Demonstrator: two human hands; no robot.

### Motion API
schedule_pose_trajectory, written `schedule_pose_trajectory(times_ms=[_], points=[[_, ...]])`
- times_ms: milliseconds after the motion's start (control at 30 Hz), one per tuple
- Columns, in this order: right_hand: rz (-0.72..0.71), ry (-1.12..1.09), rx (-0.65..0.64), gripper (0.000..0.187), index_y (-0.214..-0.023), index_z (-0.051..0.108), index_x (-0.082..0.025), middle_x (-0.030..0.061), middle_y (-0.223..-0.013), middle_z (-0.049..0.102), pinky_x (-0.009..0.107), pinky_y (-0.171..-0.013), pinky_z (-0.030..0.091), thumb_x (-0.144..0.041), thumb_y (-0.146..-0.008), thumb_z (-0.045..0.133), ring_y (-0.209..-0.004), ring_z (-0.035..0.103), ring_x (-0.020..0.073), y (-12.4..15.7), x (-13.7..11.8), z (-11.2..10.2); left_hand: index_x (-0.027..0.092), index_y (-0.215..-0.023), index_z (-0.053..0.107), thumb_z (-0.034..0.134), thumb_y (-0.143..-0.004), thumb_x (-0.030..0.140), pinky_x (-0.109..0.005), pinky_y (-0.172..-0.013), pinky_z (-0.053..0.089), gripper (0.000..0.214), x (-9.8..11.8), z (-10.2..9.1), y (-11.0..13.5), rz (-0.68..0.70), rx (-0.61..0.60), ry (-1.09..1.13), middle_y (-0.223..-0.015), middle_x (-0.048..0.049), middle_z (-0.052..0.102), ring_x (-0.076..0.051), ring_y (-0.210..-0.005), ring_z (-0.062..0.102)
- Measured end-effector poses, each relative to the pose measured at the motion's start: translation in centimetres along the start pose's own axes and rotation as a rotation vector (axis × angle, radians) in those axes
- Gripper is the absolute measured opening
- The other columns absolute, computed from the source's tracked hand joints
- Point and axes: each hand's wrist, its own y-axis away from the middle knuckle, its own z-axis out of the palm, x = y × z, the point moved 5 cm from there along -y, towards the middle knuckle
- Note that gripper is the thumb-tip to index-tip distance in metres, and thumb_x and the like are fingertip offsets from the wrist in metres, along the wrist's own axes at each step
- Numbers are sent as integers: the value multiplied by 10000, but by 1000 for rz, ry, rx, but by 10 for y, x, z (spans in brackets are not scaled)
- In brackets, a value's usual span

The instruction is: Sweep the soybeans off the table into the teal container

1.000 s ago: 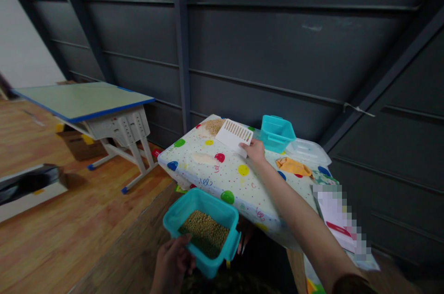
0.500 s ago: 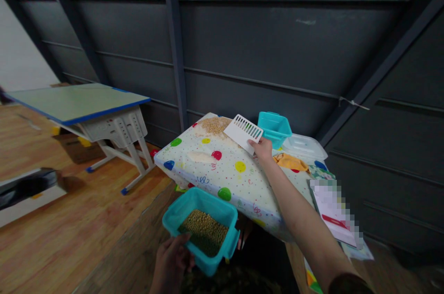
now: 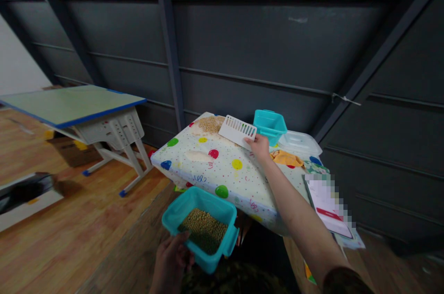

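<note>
With its fingers on the near rim, my left hand (image 3: pixel 175 254) grips a turquoise plastic container (image 3: pixel 217 208) below the table's front edge. Soybeans (image 3: pixel 204 229) cover the bottom of that container. My right hand (image 3: pixel 258 145) is closed on the right end of a white slotted scraper (image 3: pixel 233 135), tilted over the back of the table. Just left of the scraper's edge lies a pile of soybeans (image 3: pixel 211 124) with pale powdery bits around it. A thin pale patch of powder (image 3: pixel 198 156) is nearer the front.
The table has a balloon-print cloth (image 3: pixel 187 171). Behind my right hand stand a second turquoise container (image 3: pixel 269 124) and a clear lid (image 3: pixel 300 143). An orange cloth (image 3: pixel 286 158) and a tablet (image 3: pixel 328 213) lie right. A green-topped desk (image 3: pixel 76 102) stands left.
The scraper has turned slightly flatter in my right hand, staying beside the pile. The view has shifted a little. My left hand still holds the container in the same place.
</note>
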Motion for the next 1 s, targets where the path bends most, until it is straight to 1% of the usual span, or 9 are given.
schedule_pose_trajectory(times_ms=[133, 267, 400, 467, 567, 667, 767, 867, 1000], points=[[36, 103, 55, 228, -995, 848, -138, 149, -1066, 855, 467, -923, 616, -232, -796, 789, -990, 808, 349, 0, -5, -11, 195, -570, 638, 1014, -491, 467, -258, -352, 383, 470, -1, -1, -1, 3, 5, 11, -450, 25, 582, -147, -366, 540], [0, 147, 61, 226, -989, 860, -142, 133, -1020, 859, 464, -908, 615, -232, -792, 791, -941, 807, 347, 0, -14, -24, 201, -544, 617, 1010, -496, 477, -257, -352, 384, 482, -1, -2, -3, 3, 6, 12, -437, 32, 559, -140, -359, 527], [-25, 188, 57, 232, -1004, 863, -152, 121, -1003, 862, 449, -884, 617, -243, -803, 791, -900, 804, 331, 8, -17, -32, 199, -531, 627, 1015, -476, 472, -258, -356, 403, 478, 0, 0, -4, 2, -1, 6, -435, 26, 573, -147, -366, 540], [-21, 207, 70, 237, -1018, 863, -151, 123, -1020, 861, 444, -876, 615, -246, -818, 777, -905, 804, 333, 15, -16, -35, 197, -524, 629, 1011, -495, 486, -254, -348, 391, 480, -1, -1, -5, 20, 9, 7, -423, 24, 566, -145, -356, 531], [9, 240, 96, 217, -989, 865, -149, 129, -1002, 861, 434, -857, 612, -245, -820, 769, -895, 804, 338, 22, -15, -38, 191, -524, 639, 1002, -532, 507, -254, -350, 385, 481, -4, -2, -6, 21, -8, -10, -421, 12, 574, -149, -354, 536], [18, 228, 104, 192, -955, 866, -162, 118, -950, 861, 400, -814, 607, -245, -803, 781, -863, 800, 325, 25, -15, -40, 181, -554, 669, 1003, -539, 500, -260, -364, 395, 462, -5, -1, -6, 17, -46, -21, -455, -6, 618, -155, -370, 556], [23, 222, 94, 187, -948, 865, -165, 118, -926, 859, 378, -786, 601, -253, -800, 794, -836, 795, 314, 24, -13, -40, 179, -563, 675, 1003, -529, 502, -258, -361, 393, 461, -5, -2, -6, 26, -34, -7, -461, 1, 618, -152, -370, 552], [29, 238, 78, 205, -980, 862, -167, 116, -950, 861, 395, -805, 603, -263, -813, 791, -848, 796, 317, 23, -10, -39, 194, -549, 643, 999, -541, 494, -252, -356, 380, 466, -6, -4, -6, 20, -8, 2, -437, 30, 575, -144, -361, 538], [33, 258, 72, 207, -995, 858, -176, 117, -973, 862, 412, -835, 605, -267, -819, 795, -876, 801, 326, 23, -8, -34, 204, -552, 625, 1000, -537, 481, -249, -360, 379, 467, -4, -3, -3, 12, -2, 1, -439, 39, 567, -141, -370, 541]])
